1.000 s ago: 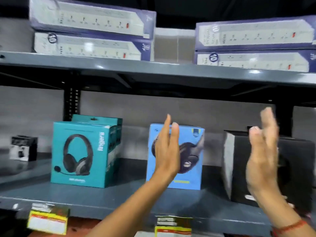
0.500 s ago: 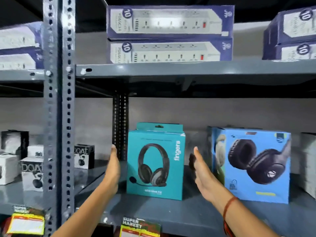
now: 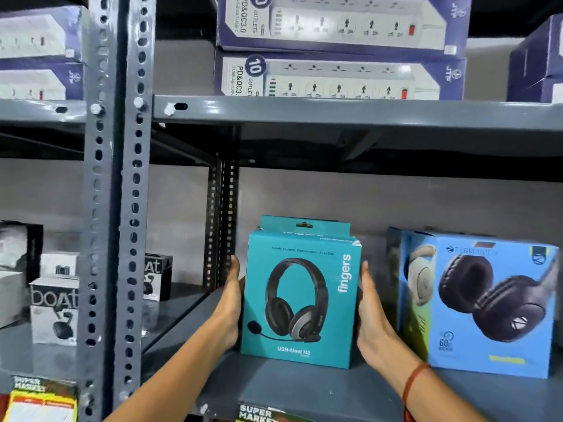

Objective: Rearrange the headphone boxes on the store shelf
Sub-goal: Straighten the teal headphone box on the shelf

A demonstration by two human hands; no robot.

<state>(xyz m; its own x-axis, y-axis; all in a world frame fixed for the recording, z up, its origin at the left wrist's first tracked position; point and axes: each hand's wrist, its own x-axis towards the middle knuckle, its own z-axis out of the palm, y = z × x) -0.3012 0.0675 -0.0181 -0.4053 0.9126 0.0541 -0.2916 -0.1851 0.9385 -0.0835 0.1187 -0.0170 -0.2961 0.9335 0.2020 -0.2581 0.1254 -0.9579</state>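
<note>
Left hand (image 3: 230, 303) and right hand (image 3: 370, 315) press flat against the sides of the teal Fingers headset box (image 3: 300, 296), upright near the shelf's (image 3: 304, 388) front edge; open shelf lies left, blue Zebronics headphone box (image 3: 487, 303) just right.

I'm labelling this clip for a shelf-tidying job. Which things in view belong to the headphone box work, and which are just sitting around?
Part of the job:
teal headphone box, left hand and right hand against its sides
blue headphone box
shelf

Just there:
power strip boxes on the upper shelf
earbud boxes in the left bay
price tags
</note>
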